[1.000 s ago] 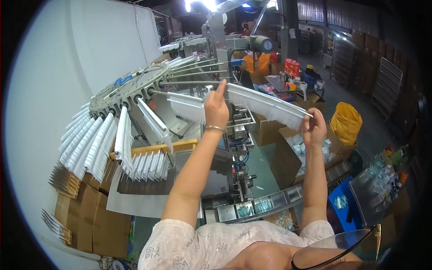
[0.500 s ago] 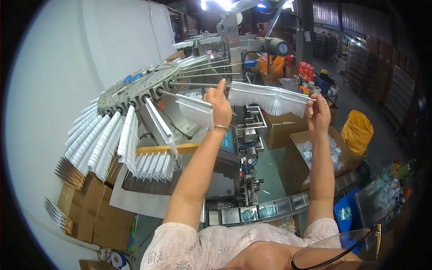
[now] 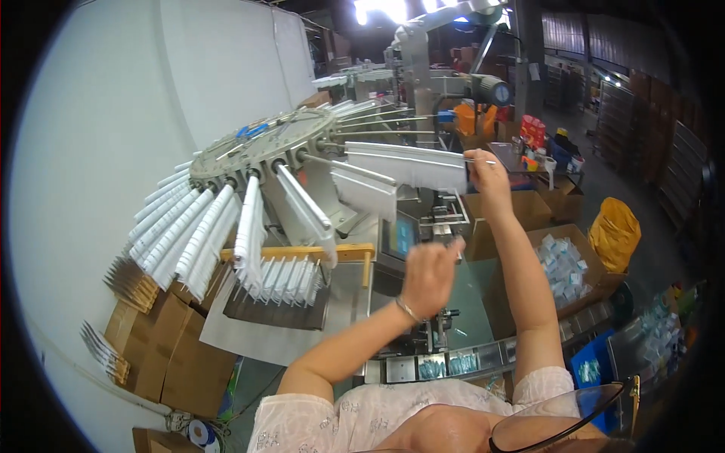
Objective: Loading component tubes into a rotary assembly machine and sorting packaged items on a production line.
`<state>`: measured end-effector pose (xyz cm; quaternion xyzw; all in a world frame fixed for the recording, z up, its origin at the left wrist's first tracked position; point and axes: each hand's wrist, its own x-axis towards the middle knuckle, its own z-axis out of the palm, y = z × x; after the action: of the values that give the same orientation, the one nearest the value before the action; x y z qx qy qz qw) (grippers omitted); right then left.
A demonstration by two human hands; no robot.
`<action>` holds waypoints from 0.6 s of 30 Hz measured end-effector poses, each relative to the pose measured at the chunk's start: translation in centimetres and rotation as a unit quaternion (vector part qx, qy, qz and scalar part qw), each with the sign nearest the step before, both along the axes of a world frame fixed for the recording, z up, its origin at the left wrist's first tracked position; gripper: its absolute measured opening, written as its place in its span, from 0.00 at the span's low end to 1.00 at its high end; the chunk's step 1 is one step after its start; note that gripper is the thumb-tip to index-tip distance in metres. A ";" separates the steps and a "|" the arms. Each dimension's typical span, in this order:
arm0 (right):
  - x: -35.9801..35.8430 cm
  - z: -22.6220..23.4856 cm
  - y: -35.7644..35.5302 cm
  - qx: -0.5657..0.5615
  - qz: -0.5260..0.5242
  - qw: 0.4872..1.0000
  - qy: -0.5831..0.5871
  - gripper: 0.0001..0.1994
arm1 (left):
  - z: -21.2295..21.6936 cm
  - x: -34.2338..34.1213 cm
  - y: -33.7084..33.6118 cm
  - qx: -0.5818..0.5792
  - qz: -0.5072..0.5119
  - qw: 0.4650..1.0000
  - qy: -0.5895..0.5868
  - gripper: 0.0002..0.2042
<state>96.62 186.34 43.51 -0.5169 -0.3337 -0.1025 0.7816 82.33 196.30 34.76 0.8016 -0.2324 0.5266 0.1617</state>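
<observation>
A round wheel point(image 3: 260, 140) carries long rods standing out from its rim, most of them hung with rows of thin white pieces. On the rod nearest the far right hangs a long white row point(image 3: 408, 162). My right hand point(image 3: 489, 181) pinches the outer end of that rod, where a thin metal tip sticks out past the fingers. Below it, a second white row point(image 3: 364, 189) hangs on the neighbouring rod. My left hand point(image 3: 430, 279) is raised in front of the machine, apart from the rods, slightly blurred, with its forefinger stretched out and nothing visible in it.
More loaded rods point(image 3: 200, 234) hang at the left, and a rack of white rows point(image 3: 279, 283) stands on a tray before the wheel. A small screen point(image 3: 404, 238) sits behind my left hand. At the right are a carton of clear packs point(image 3: 560, 268) and a yellow sack point(image 3: 613, 234).
My left hand has let go of the rod and dropped toward me. The white row has slid left toward the wheel, and my right hand has moved left with it.
</observation>
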 end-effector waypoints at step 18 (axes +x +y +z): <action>-0.2 -0.5 5.3 0.106 0.015 0.994 -0.007 0.17 | -10.1 -18.4 14.0 -0.128 0.147 0.958 0.212 0.11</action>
<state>96.39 191.68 43.02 -0.4256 -0.3337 -0.1292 0.8312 63.95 210.31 24.65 0.8928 -0.0035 0.3879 0.2291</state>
